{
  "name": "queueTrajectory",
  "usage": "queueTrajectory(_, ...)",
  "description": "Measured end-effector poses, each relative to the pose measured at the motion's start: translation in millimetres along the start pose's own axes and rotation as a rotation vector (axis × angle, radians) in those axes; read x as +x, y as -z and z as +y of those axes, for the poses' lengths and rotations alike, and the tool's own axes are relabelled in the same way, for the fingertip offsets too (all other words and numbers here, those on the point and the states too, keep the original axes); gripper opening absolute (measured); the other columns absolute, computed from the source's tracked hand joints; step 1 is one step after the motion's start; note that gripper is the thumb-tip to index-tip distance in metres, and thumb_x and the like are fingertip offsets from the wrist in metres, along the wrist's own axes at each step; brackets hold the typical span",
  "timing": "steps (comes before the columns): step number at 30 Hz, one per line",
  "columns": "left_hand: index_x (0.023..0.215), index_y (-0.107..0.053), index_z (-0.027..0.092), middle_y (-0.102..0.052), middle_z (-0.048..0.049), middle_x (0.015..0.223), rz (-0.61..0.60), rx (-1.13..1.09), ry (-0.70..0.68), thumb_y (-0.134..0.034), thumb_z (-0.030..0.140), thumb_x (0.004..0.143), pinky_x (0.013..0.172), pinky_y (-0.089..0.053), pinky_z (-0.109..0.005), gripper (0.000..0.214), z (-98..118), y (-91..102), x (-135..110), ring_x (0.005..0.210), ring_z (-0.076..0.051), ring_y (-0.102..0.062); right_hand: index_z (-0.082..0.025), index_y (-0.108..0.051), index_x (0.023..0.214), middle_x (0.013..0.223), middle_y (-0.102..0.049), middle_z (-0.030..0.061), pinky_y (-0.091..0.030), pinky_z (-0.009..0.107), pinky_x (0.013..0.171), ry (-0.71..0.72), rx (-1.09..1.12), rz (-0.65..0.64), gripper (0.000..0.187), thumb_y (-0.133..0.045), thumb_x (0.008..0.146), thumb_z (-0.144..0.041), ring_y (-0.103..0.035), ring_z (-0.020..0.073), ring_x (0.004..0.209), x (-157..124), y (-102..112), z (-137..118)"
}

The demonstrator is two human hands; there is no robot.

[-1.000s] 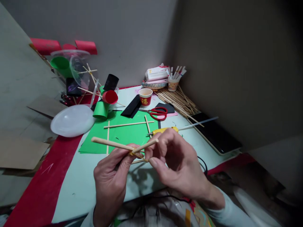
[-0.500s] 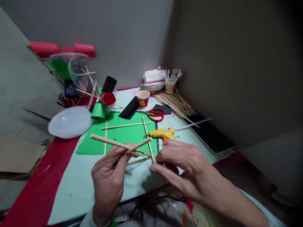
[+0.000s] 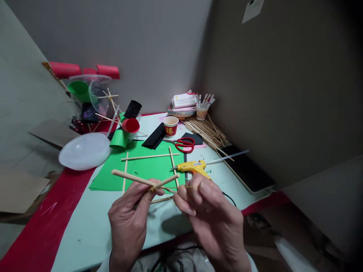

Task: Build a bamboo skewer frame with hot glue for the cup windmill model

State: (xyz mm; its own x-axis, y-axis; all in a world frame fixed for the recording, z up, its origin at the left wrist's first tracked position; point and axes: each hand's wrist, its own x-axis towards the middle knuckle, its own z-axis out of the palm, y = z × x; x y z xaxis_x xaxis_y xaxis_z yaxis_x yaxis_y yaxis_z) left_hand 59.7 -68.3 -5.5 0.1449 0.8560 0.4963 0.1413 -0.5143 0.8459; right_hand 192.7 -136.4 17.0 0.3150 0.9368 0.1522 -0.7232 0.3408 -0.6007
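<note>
My left hand (image 3: 129, 219) is closed round two crossed wooden sticks (image 3: 133, 178), pinching them where they meet, above the near part of the pale table (image 3: 85, 226). My right hand (image 3: 211, 215) is just right of the joint, its fingers pinched on a thin yellowish strand (image 3: 181, 187) that stretches from the joint. A yellow glue gun (image 3: 193, 166) lies on the table right behind my right hand, with a clear glue stick (image 3: 227, 155) poking out of its back. A green paper sheet (image 3: 144, 168) under a frame of wooden sticks (image 3: 149, 156) lies beyond my hands.
Red scissors (image 3: 184, 143), a red paper cup (image 3: 170, 125), black paper pieces (image 3: 154, 136) and a pile of wooden sticks (image 3: 207, 130) lie further back. Green, red and black paper cones (image 3: 126, 128) and a white plastic lid (image 3: 83, 151) sit at left. Walls close in behind and right.
My right hand let go of the sticks, swung out towards the glue gun, then came back close to the joint with a thin strand pinched. The left hand kept holding the crossed sticks.
</note>
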Motion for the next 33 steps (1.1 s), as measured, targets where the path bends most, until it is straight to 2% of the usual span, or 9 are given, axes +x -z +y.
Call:
queueTrajectory(3, 0.087, -0.083, 0.035, -0.080, 0.0081, 0.080, 0.007, 0.017, -0.020, -0.073, 0.019, 0.081, 0.076, -0.055, -0.011, 0.020, -1, -0.1, 2, 0.072, -0.008, -0.074, -0.014, -0.073, 0.073, 0.059, -0.039, -0.0049, -0.037, 0.016, 0.048, -0.143, 0.300, 0.141, 0.012, -0.077, 0.075, -0.025, -0.029, 0.0062, 0.053, -1, -10, 2)
queueTrajectory(4, 0.087, -0.083, 0.036, -0.080, 0.0089, 0.079, 0.009, 0.011, -0.021, -0.073, 0.018, 0.080, 0.075, -0.055, -0.010, 0.021, -1, -0.2, 3, 0.071, -0.007, -0.073, -0.014, -0.078, 0.083, 0.064, -0.050, -0.0017, -0.041, 0.014, 0.050, -0.159, 0.335, 0.163, 0.013, -0.079, 0.071, -0.020, -0.037, 0.0060, 0.056, -1, -12, 3)
queueTrajectory(6, 0.089, -0.082, 0.037, -0.080, 0.0103, 0.080, 0.007, -0.008, -0.030, -0.072, 0.017, 0.080, 0.074, -0.055, -0.010, 0.024, -1, -0.3, 4, 0.071, -0.007, -0.073, -0.017, -0.081, 0.101, 0.093, -0.071, 0.0065, -0.049, 0.009, 0.059, -0.152, 0.329, 0.166, 0.034, -0.080, 0.067, -0.011, -0.055, 0.0067, 0.071, -2, -14, 5)
queueTrajectory(8, 0.090, -0.082, 0.038, -0.080, 0.0108, 0.081, -0.009, -0.011, -0.037, -0.072, 0.016, 0.081, 0.073, -0.054, -0.009, 0.025, -1, -0.4, 5, 0.071, -0.006, -0.073, -0.023, -0.081, 0.109, 0.121, -0.073, 0.0067, -0.052, 0.006, 0.069, -0.110, 0.262, 0.136, 0.042, -0.079, 0.070, -0.007, -0.063, 0.0078, 0.089, -2, -14, 9)
queueTrajectory(10, 0.090, -0.082, 0.038, -0.080, 0.0112, 0.081, -0.020, -0.011, -0.041, -0.071, 0.016, 0.082, 0.073, -0.053, -0.008, 0.025, -2, -0.8, 6, 0.071, -0.005, -0.073, -0.029, -0.080, 0.113, 0.131, -0.071, 0.0045, -0.053, 0.006, 0.069, -0.043, 0.169, 0.117, 0.043, -0.078, 0.076, -0.008, -0.066, 0.0081, 0.095, 0, -15, 13)
queueTrajectory(16, 0.092, -0.082, 0.036, -0.081, 0.0099, 0.084, -0.015, -0.015, -0.080, -0.071, 0.018, 0.084, 0.076, -0.053, -0.011, 0.023, -4, -2.0, 4, 0.070, -0.006, -0.073, -0.032, -0.081, 0.111, 0.126, -0.074, 0.0067, -0.046, 0.003, 0.049, 0.106, -0.043, 0.107, 0.036, -0.080, 0.079, -0.015, -0.062, 0.0058, 0.075, 8, -15, 19)
queueTrajectory(24, 0.093, -0.082, 0.037, -0.081, 0.0100, 0.085, -0.003, -0.036, -0.120, -0.070, 0.014, 0.084, 0.074, -0.054, -0.013, 0.027, -4, -1.0, 5, 0.071, -0.006, -0.074, -0.035, -0.079, 0.116, 0.127, -0.074, 0.0057, -0.056, 0.014, 0.052, 0.215, -0.256, 0.062, 0.036, -0.077, 0.084, -0.018, -0.061, 0.0037, 0.054, 7, -13, 27)
queueTrajectory(29, 0.096, -0.081, 0.036, -0.081, 0.0077, 0.094, -0.009, -0.010, -0.149, -0.069, 0.012, 0.085, 0.071, -0.055, -0.011, 0.029, -5, 2.5, 3, 0.075, -0.008, -0.076, -0.037, -0.076, 0.122, 0.132, -0.072, 0.0039, -0.065, 0.022, 0.064, 0.280, -0.387, 0.029, 0.042, -0.078, 0.085, -0.017, -0.074, 0.0133, 0.075, 4, -14, 31)
queueTrajectory(33, 0.100, -0.081, 0.036, -0.080, 0.0058, 0.099, -0.031, -0.014, -0.174, -0.068, 0.012, 0.086, 0.079, -0.057, -0.012, 0.031, -10, 3.9, 2, 0.084, -0.010, -0.078, -0.035, -0.079, 0.114, 0.117, -0.078, 0.0027, -0.066, 0.021, 0.069, 0.279, -0.502, 0.005, 0.041, -0.082, 0.079, -0.012, -0.077, 0.0197, 0.095, 8, -14, 26)
